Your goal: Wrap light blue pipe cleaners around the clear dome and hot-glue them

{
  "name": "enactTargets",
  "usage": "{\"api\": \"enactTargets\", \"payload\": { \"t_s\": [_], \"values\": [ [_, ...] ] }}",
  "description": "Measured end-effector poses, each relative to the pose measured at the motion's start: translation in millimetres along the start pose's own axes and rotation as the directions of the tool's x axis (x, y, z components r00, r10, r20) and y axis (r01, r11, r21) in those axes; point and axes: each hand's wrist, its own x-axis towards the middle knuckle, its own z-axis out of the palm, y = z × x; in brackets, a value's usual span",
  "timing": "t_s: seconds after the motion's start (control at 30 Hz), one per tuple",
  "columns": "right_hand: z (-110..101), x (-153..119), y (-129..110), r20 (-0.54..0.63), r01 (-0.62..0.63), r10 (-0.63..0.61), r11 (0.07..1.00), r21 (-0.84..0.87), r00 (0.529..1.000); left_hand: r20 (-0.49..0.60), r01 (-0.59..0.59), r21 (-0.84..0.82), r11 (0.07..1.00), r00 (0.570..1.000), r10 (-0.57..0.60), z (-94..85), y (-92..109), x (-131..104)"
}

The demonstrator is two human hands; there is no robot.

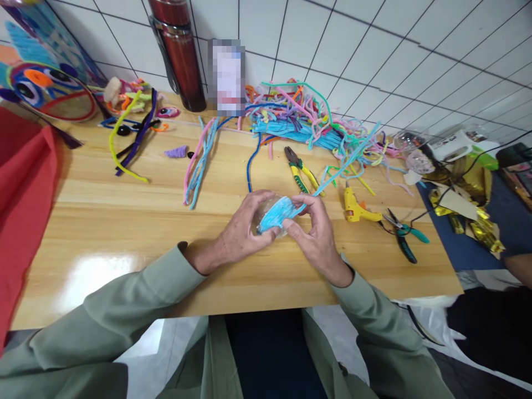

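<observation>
My left hand point(239, 231) is closed around a clear rounded form point(277, 213) whose near side is covered with rows of light-blue pipe cleaner. Its fingers are behind the form and the thumb lies along its lower edge. At the form's right side, my right hand point(315, 235) pinches a light-blue pipe cleaner point(337, 173) between thumb and fingers. Long loose ends of it stick up to the right, past that hand. Both hands are just above the wooden table point(137, 221). Part of the form is hidden by my fingers.
Behind my hands lie pliers point(296, 162) and a pile of pipe cleaners point(299, 130). A yellow glue gun point(353, 206) and teal-handled pliers point(401, 231) lie right. A red thermos point(183, 61) and a phone point(228, 77) stand by the tiled wall. Another person's arm point(519, 269) shows far right.
</observation>
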Motion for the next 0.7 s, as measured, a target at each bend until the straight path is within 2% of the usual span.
{"api": "enactTargets", "payload": {
  "t_s": [0.43, 0.7],
  "values": [
    [2.9, -1.0, 2.7, -0.014, 0.016, -0.017, 0.998, -0.061, 1.0, 0.029, 0.023, 0.02, 1.0, 0.999, -0.023, -2.1, 2.5, 1.5],
    [4.0, -1.3, 5.5, -0.027, 0.035, -0.036, 0.998, -0.054, 0.999, 0.04, -0.03, 0.039, 0.999, 0.999, 0.029, -1.1, -1.6, 1.1]
  ]
}}
